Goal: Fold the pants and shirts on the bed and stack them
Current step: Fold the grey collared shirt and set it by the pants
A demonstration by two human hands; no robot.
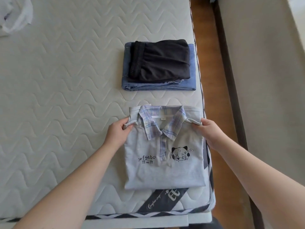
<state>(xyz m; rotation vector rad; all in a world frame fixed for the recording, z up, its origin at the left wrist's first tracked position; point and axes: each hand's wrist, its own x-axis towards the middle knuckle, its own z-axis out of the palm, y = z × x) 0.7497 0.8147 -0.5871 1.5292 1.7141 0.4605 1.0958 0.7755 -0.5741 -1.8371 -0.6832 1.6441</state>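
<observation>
Pale-blue folded shirt (165,169), left hand (116,132) and right hand (210,129) fingers pinched on its shoulders

Folded shirts: one, pale blue polo shirt (165,169). Folded pants: two, black pants (162,59) and blue jeans (189,83). Unfolded white garments (14,15): one. Hands: two, left hand (118,132), right hand (210,129). Beds: one, bed (66,80).

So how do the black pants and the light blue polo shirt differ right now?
The black pants lie untouched atop folded jeans, farther up the mattress; the polo shirt lies directly on the mattress, near its corner. The left hand and right hand pinch the shirt's shoulders. The pants are plain; the shirt bears prints and a plaid collar. Both are folded.
</observation>
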